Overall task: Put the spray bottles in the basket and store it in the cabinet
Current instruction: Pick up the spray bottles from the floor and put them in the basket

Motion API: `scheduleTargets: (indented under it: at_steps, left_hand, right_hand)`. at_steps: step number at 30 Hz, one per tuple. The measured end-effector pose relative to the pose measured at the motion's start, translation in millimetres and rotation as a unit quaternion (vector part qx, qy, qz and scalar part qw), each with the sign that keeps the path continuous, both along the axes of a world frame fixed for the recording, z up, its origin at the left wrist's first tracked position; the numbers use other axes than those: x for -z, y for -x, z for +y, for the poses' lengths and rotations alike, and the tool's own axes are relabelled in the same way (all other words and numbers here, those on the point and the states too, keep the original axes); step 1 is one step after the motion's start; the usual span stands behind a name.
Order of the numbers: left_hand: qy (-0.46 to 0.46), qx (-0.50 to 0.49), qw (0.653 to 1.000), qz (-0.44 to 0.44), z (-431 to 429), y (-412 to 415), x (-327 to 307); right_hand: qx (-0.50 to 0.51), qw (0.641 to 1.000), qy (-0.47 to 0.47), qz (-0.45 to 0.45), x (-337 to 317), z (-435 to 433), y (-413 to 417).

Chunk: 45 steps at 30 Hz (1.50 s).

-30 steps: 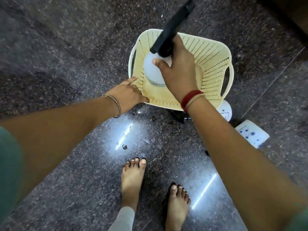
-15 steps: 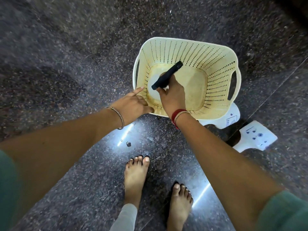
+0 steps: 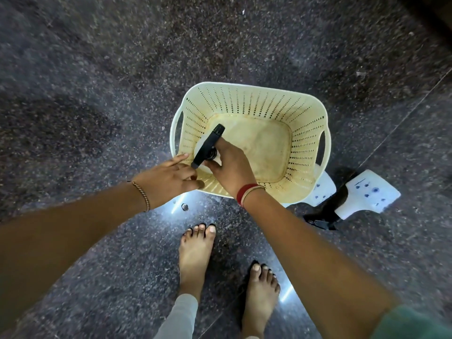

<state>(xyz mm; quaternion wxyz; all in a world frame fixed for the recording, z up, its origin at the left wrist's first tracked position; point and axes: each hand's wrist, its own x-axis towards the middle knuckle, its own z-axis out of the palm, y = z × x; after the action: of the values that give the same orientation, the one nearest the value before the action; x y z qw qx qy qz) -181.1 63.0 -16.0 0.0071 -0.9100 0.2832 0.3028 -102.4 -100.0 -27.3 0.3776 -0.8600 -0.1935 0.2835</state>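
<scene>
A cream perforated plastic basket (image 3: 303,133) stands on the dark granite floor. Inside its near left corner is a white spray bottle with a black trigger head (image 3: 208,145), and my right hand (image 3: 232,167) is closed around its neck. My left hand (image 3: 168,177) grips the basket's near left rim, index finger stretched out. Two more white spray bottles lie on the floor to the right: one (image 3: 322,189) partly tucked under the basket's near right corner, the other (image 3: 367,194) further right with its black trigger toward me.
My bare feet (image 3: 195,253) stand just in front of the basket. A small round metal stud (image 3: 184,206) sits in the floor near my left wrist. A tile seam runs diagonally at the right. A dark edge shows at the top right corner.
My right hand has lowered the spray bottle from above the basket down into its near left corner. My left hand has stayed on the rim.
</scene>
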Motion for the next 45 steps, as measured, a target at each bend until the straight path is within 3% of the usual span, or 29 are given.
scheduleTargets:
  at_steps: [5,10,15,17,21,24,32,38,40,45]
  left_hand:
    - [0.085,0.044,0.989,-0.114,-6,3,-11]
    - [0.086,0.02,0.991,-0.101,-12,5,-14]
    - [0.07,-0.005,0.994,-0.082,-14,16,-21]
    - [0.073,-0.018,0.994,-0.083,-17,23,-21]
    - [0.103,-0.009,0.99,-0.099,-31,32,-21]
    - [0.148,0.015,0.981,-0.122,-58,35,-19]
    - [0.146,-0.085,0.978,-0.126,-126,-3,-12]
    - [0.043,-0.133,0.99,-0.004,-141,-17,6]
    - [0.024,-0.128,0.991,0.015,-143,-19,6]
    - [0.009,-0.149,0.985,0.089,-143,-22,7]
  right_hand:
    - [0.009,0.999,0.014,0.038,7,-5,10]
    - [-0.033,0.996,0.065,0.045,0,-18,9]
    - [0.142,0.985,-0.048,-0.087,-41,-69,21]
    - [0.142,0.978,-0.051,-0.146,-51,-100,39]
    - [-0.075,0.978,0.067,-0.184,-34,-164,81]
    - [-0.247,0.927,0.217,-0.178,-8,-198,91]
    - [-0.406,0.796,0.392,-0.216,41,-186,64]
    - [-0.456,0.74,0.452,-0.201,48,-169,50]
    - [-0.443,0.747,0.451,-0.207,43,-185,49]
    - [-0.392,0.815,0.386,-0.184,6,-217,26]
